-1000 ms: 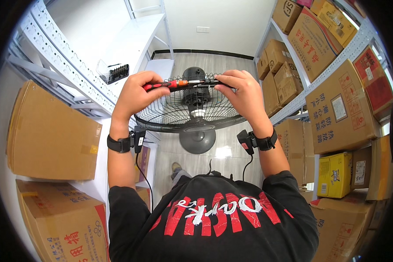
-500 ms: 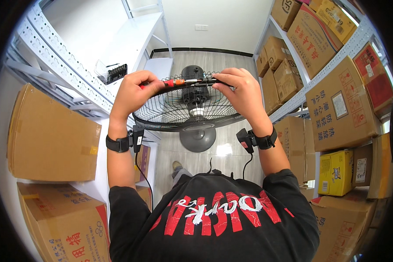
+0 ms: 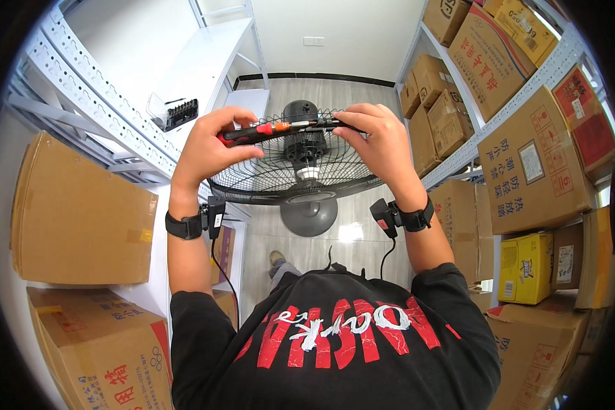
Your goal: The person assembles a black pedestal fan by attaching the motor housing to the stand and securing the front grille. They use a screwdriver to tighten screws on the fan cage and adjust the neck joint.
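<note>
The shirt [image 3: 335, 342] at six o'clock, cut off below, bears red and white lettering. At ten, the left hand [image 3: 210, 145] loosely surrounds a screwdriver [image 3: 278, 128] at eleven; whether it grips, I cannot tell. At one, the right hand [image 3: 380, 140] pinches a dark piece [image 3: 326, 124], hard to make out. The fan [image 3: 304, 154], at twelve, is partly hidden. Blue and red printing marks the carton [image 3: 536, 160] at three.

Black, red and yellow

At eleven o'clock, the screwdriver [image 3: 242, 137] mixes black and red with an orange collar [image 3: 280, 127]. Toward twelve, the fan [image 3: 305, 150] is black and finely gridded. The shirt [image 3: 362, 384] at six is black with red and white lettering [image 3: 345, 348]. Toward four, a box [image 3: 525, 279] is yellow.
</note>
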Tool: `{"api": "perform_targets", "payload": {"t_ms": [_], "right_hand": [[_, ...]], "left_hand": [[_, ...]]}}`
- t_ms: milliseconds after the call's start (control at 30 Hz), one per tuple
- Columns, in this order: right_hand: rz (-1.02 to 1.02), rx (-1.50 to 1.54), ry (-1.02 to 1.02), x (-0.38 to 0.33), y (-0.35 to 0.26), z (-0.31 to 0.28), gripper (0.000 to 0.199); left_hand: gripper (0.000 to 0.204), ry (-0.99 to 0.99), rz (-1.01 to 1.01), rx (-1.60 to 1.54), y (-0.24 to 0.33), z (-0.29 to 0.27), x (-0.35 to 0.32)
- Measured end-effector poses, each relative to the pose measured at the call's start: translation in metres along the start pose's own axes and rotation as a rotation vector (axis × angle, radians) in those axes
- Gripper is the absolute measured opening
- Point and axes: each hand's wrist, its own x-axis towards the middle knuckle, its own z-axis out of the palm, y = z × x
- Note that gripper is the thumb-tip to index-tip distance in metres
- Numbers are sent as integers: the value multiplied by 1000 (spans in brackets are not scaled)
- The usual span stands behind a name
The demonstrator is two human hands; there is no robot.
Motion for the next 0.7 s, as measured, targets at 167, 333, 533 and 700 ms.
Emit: {"api": "perform_targets", "payload": {"t_ms": [167, 333, 533, 700], "right_hand": [[9, 35, -10, 2, -3, 0, 21], [15, 22, -27, 3, -5, -2, 21], [-28, 10, -9, 3, -2, -1, 24], [-15, 12, -18, 3, -3, 0, 22]], "left_hand": [[20, 75, 227, -91, -26, -2, 1], [15, 20, -52, 18, -14, -6, -1], [27, 93, 80, -53, -13, 1, -1], [16, 58, 64, 34, -21, -6, 2]]}}
